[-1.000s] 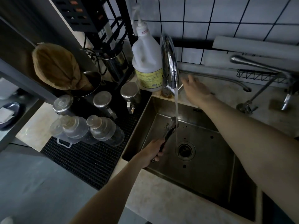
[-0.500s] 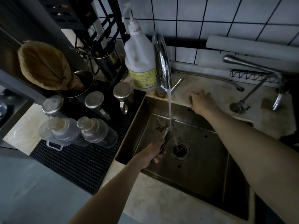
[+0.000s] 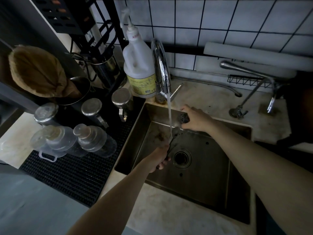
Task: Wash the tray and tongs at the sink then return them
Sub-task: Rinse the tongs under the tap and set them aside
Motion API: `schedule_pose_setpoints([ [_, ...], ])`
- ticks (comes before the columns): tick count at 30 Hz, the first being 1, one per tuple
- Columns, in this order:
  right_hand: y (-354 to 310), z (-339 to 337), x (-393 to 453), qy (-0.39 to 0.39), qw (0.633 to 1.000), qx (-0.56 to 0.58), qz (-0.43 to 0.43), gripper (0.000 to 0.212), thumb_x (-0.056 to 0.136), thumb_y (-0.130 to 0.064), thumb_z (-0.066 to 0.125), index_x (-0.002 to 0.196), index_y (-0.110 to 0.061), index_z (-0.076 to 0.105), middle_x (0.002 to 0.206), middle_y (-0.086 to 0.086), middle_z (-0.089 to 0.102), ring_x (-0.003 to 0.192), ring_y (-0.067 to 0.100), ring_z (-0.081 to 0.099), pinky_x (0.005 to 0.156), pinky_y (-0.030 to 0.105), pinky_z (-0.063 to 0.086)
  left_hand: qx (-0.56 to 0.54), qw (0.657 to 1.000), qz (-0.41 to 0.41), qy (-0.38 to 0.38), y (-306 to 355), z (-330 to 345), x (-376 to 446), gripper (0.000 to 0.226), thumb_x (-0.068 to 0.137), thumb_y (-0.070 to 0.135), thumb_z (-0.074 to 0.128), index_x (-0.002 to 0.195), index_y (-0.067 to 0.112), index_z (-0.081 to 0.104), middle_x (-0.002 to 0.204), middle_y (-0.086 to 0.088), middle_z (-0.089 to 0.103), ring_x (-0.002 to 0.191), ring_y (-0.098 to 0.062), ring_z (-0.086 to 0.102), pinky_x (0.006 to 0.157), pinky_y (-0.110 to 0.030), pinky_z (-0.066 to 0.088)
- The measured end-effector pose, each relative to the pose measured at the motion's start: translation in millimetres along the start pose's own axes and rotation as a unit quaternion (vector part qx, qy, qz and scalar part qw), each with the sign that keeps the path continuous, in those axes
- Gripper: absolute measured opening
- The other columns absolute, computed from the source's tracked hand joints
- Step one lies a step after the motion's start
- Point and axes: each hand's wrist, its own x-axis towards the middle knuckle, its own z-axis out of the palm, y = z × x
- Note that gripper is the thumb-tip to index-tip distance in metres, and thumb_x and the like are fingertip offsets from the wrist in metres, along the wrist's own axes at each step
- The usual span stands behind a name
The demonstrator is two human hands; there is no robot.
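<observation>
From the head camera, the sink (image 3: 199, 187) filled the middle of the view, sunk into a pale worktop (image 3: 169, 217). The left hand (image 3: 156, 159), just at nine o'clock of the drain (image 3: 182, 157), was curled round the dark handle of the tongs (image 3: 172, 141), which slanted up toward twelve o'clock with their tips in the stream of water (image 3: 169, 114) falling from the tap (image 3: 160, 68). The right hand (image 3: 194, 118) was over the far rim of the sink, at one o'clock of the tongs' tips, its fingers bent round a dark scourer (image 3: 183, 117) and holding it just beside the stream. No tray could be made out. At eleven o'clock of the tap stood a white pump bottle (image 3: 138, 72) with a yellow label. At nine o'clock of the sink a black mat (image 3: 67, 177) carried steel cups (image 3: 122, 100) turned upside down and clear jars (image 3: 94, 141) lying beside them. A brown cloth (image 3: 37, 72) hung at ten o'clock, above a metal bowl. A second, thinner tap (image 3: 247, 99) stood at two o'clock on the worktop, below the white tiles (image 3: 220, 28).
</observation>
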Motion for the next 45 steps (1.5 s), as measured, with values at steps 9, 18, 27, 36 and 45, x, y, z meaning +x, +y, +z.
schedule_pose_setpoints([
  [9,-22.1,44.8,-10.6,-0.050,0.997,-0.020,-0.062,0.043,0.087,-0.035,0.069,0.127,-0.030,0.052,0.128,0.000,0.055,0.111,0.021,0.055,0.081,0.032,0.043,0.063,0.996,0.011,0.054,1.4,5.6,7.7,0.040,0.105,0.048,0.031,0.086,0.020,0.052,0.062,0.000,0.041,0.043,-0.010,0.029,0.040,-0.020,0.018],
  [18,-16.6,59.8,-3.4,-0.016,0.987,-0.144,-0.063,0.046,0.091,-0.029,0.065,0.135,-0.036,0.053,0.134,0.004,0.045,0.124,0.029,0.040,0.095,0.041,0.042,0.152,0.977,0.123,0.081,-8.0,-2.6,19.5,0.034,0.107,0.032,0.034,0.132,0.020,0.052,0.065,-0.001,0.045,0.045,-0.012,0.039,0.037,-0.022,0.026],
  [27,-2.3,55.8,0.1,0.045,0.994,-0.077,0.059,0.039,0.092,-0.016,0.062,0.130,-0.020,0.059,0.129,0.011,0.044,0.117,0.034,0.046,0.096,0.044,0.045,0.204,0.964,0.148,0.082,-4.1,-15.7,19.7,0.038,0.107,0.029,0.036,0.131,0.005,0.053,0.082,-0.009,0.056,0.051,-0.014,0.046,0.044,-0.025,0.037],
  [36,-21.1,39.8,-0.6,0.000,0.999,0.009,-0.036,0.054,0.076,-0.015,0.080,0.123,-0.024,0.055,0.127,0.000,0.048,0.118,0.023,0.049,0.092,0.033,0.045,0.262,0.952,0.143,0.070,8.7,-17.0,20.7,0.048,0.106,0.033,0.036,0.125,-0.006,0.057,0.073,-0.006,0.054,0.057,-0.020,0.054,0.049,-0.028,0.042],
  [45,-9.7,58.9,2.3,-0.005,0.999,-0.043,-0.031,0.041,0.080,-0.019,0.077,0.118,-0.026,0.062,0.118,0.002,0.041,0.114,0.025,0.045,0.100,0.043,0.044,0.254,0.952,0.157,0.063,6.9,-10.3,28.3,0.039,0.107,0.031,0.038,0.124,0.005,0.061,0.112,-0.032,0.065,0.078,-0.030,0.058,0.065,-0.034,0.038],
])
